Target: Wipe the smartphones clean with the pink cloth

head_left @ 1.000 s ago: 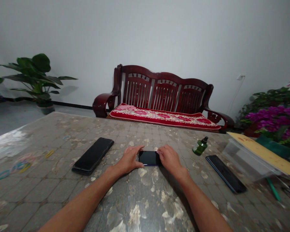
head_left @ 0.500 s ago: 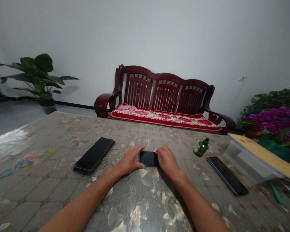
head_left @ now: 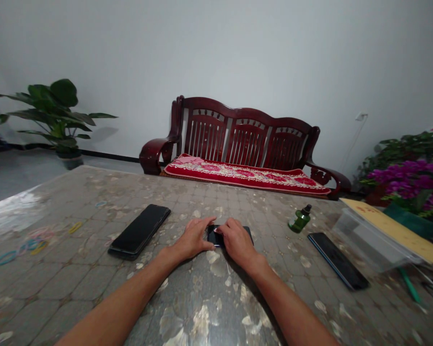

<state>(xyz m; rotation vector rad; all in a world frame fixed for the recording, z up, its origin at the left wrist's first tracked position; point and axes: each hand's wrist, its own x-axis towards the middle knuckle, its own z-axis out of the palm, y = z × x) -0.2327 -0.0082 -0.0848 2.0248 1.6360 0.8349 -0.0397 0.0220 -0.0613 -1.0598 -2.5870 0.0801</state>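
Observation:
A dark smartphone (head_left: 248,231) lies sideways, screen up, on the patterned tablecloth in front of me. My left hand (head_left: 194,239) grips its left end, thumb on the near edge and fingers on the far edge. Over the screen, my right hand (head_left: 236,240) is closed, fingertips down near the phone's left part. A small whitish piece (head_left: 216,230) shows at those fingertips, too small to name for certain. The right hand covers much of the screen.
Left of my hands lies a larger black phone (head_left: 140,231); another phone (head_left: 337,260) rests at right. A green spray bottle (head_left: 299,219) stands near a clear plastic box (head_left: 368,245). Coloured bands (head_left: 31,246) lie far left. Beyond the table is a wooden bench (head_left: 245,139).
My right hand has moved left from the phone's right end onto its screen, baring that right end. My left hand keeps its place at the left end.

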